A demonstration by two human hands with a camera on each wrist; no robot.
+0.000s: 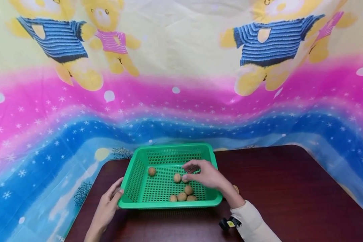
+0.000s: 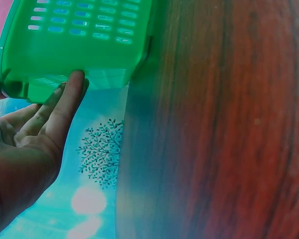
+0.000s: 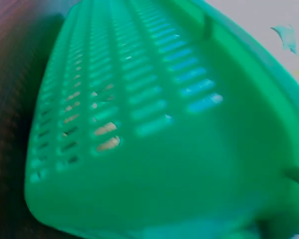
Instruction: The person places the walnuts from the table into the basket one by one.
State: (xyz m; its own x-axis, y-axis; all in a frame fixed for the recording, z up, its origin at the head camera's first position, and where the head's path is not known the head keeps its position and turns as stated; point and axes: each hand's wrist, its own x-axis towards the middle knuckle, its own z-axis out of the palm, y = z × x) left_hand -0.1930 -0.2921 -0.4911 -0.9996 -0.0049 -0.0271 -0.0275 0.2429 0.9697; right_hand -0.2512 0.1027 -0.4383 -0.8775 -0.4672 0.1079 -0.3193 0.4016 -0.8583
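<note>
A green plastic basket (image 1: 169, 204) with slotted walls holds several walnuts (image 1: 182, 196), most of them near its front right. One walnut (image 1: 151, 171) lies apart at the left. My left hand (image 1: 107, 205) holds the basket's left front corner; in the left wrist view, its fingers (image 2: 65, 107) lie against the outer wall, the thumb at the rim. My right hand (image 1: 205, 174) reaches over the right rim into the basket. Its thumb and fingers are spread apart, with the thumb tip right at a walnut in the middle. The right wrist view shows only the basket's outer wall (image 3: 179, 164).
Another walnut (image 1: 236, 189) shows on the dark wooden table (image 1: 290, 195), partly hidden behind my right wrist. A black wrist strap device (image 1: 228, 224) sits at my right cuff. Behind the table hangs a cloth (image 1: 175, 111) printed with bears and snowflakes.
</note>
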